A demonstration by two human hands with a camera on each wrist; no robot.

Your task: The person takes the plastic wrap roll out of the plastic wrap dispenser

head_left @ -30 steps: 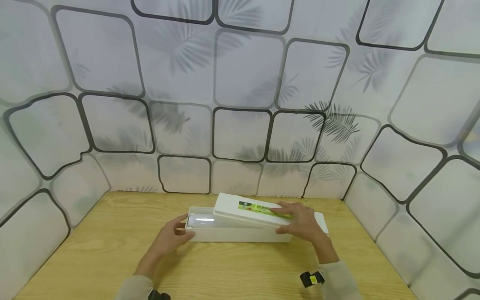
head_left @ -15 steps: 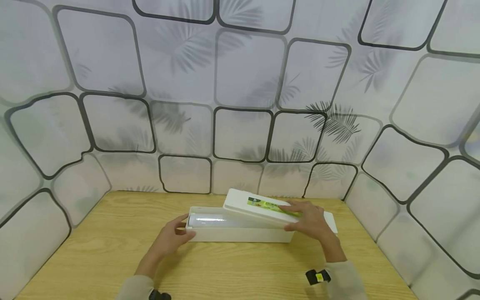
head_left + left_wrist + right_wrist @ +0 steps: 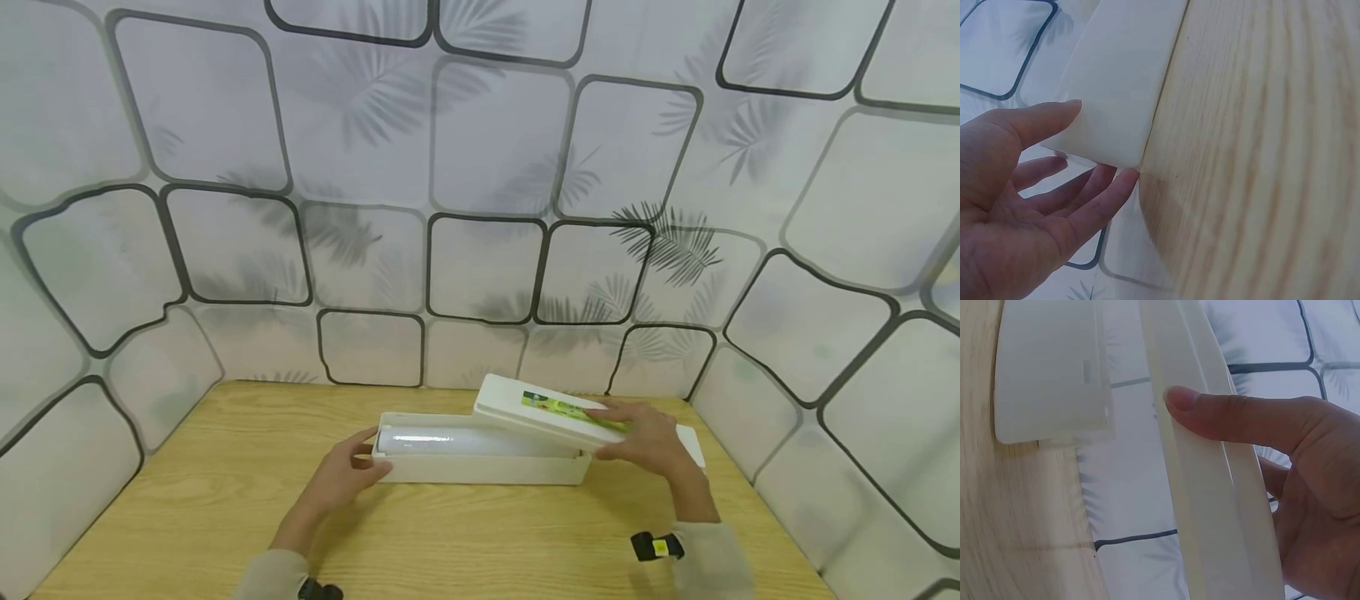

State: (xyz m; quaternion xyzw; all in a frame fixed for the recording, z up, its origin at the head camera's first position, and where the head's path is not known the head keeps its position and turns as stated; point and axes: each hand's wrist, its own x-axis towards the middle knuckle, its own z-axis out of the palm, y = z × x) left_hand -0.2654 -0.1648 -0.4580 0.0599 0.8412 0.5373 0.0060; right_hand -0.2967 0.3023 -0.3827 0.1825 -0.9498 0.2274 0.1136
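A long white plastic-wrap box [image 3: 480, 472] rests on the table, with a shiny roll of plastic wrap [image 3: 465, 442] lying inside. Around the box's left end, my left hand [image 3: 342, 475] has its thumb on the front face and its fingers at the end wall, as the left wrist view shows too [image 3: 1041, 194]. My right hand [image 3: 647, 435] grips the white lid [image 3: 498, 396], which bears a green label [image 3: 551, 404]. Tilted and lifted, the lid stands over the box's right part and past its right end. In the right wrist view the thumb presses the lid's near edge [image 3: 1194, 487], apart from the box [image 3: 1047, 375].
A light wooden table [image 3: 480, 542] carries everything. Patterned fabric walls [image 3: 480, 275] with dark rounded squares and leaves enclose it at the back and both sides. Small black wrist devices [image 3: 657, 547] sit by the sleeves.
My right hand has moved right and slightly up with the lid, baring more of the roll. The left hand and box have stayed nearly in place.
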